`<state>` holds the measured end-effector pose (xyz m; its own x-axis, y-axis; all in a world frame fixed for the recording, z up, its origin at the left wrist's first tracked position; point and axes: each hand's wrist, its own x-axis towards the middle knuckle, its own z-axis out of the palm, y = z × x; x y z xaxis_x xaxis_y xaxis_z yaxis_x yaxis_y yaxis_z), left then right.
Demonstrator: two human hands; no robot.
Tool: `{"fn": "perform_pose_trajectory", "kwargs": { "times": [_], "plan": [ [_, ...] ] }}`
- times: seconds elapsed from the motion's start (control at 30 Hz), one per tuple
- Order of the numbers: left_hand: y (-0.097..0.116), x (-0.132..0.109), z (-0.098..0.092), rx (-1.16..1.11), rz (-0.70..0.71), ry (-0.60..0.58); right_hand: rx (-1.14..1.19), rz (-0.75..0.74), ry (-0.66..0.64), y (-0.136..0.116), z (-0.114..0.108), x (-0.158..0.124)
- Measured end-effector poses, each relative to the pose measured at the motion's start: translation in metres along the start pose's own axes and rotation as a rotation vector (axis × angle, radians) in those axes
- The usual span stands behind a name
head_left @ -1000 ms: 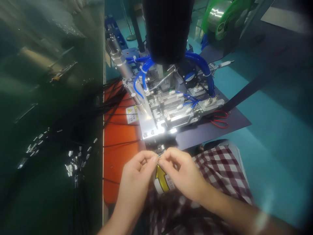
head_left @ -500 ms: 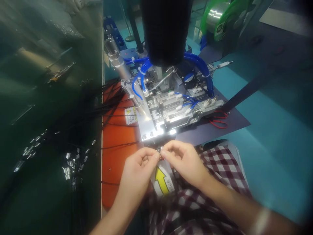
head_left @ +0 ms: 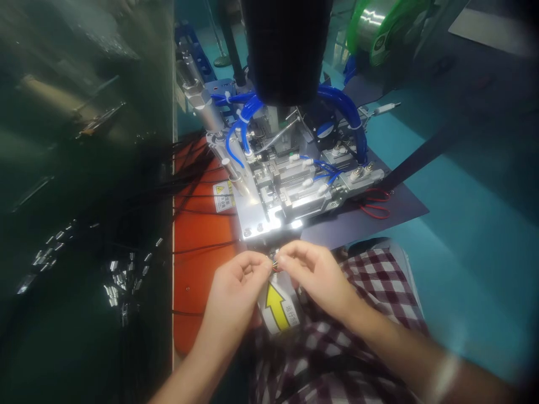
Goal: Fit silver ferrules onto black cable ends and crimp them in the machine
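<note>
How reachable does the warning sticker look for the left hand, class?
Probably yes: the warning sticker lies beyond the left hand, only thin black cords crossing between, though that hand appears busy with thin wires.

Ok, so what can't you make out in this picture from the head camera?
All in the head view:
- Thin piece between left hand and right hand: tiny, partly covered by the fingers.
- Black cylinder: upper end cut off by the top edge.
- Green wire spool: upper rim cut off by the top edge.
- Warning label: small print too small.
- Metal tips: blurred, uncountable.
</note>
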<state>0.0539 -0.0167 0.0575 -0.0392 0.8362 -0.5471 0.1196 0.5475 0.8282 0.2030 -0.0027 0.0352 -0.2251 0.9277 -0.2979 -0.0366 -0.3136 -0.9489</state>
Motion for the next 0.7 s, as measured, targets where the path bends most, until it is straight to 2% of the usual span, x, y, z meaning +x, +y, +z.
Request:
{"fn": "perform_pose_trajectory", "kwargs": {
  "times": [0.07,0.2,0.4,0.57,0.7],
  "plan": [
    [-0.0012,-0.0003,0.0003,-0.014,-0.002,-0.003,-0.035,-0.003,0.031,0.0009,0.003,-0.0024],
    [-0.0017,-0.0017,0.0015,-0.052,0.01,0.012,-0.106,-0.101,0.112,0.0029,0.0084,-0.0058],
    [0.0,-0.0018,0.0023,-0.032,0.009,0.006,-0.048,-0.03,0.001,0.0027,0.003,-0.0022],
    [0.0017,-0.0004,0.0027,-0.006,0.006,-0.006,-0.291,-0.156,0.06,0.0017,0.0007,-0.0015],
    [0.0026,-0.0001,0.0023,0.042,0.022,-0.031,-0.425,-0.257,0.027,0.0019,0.0001,-0.0009]
  ]
}}
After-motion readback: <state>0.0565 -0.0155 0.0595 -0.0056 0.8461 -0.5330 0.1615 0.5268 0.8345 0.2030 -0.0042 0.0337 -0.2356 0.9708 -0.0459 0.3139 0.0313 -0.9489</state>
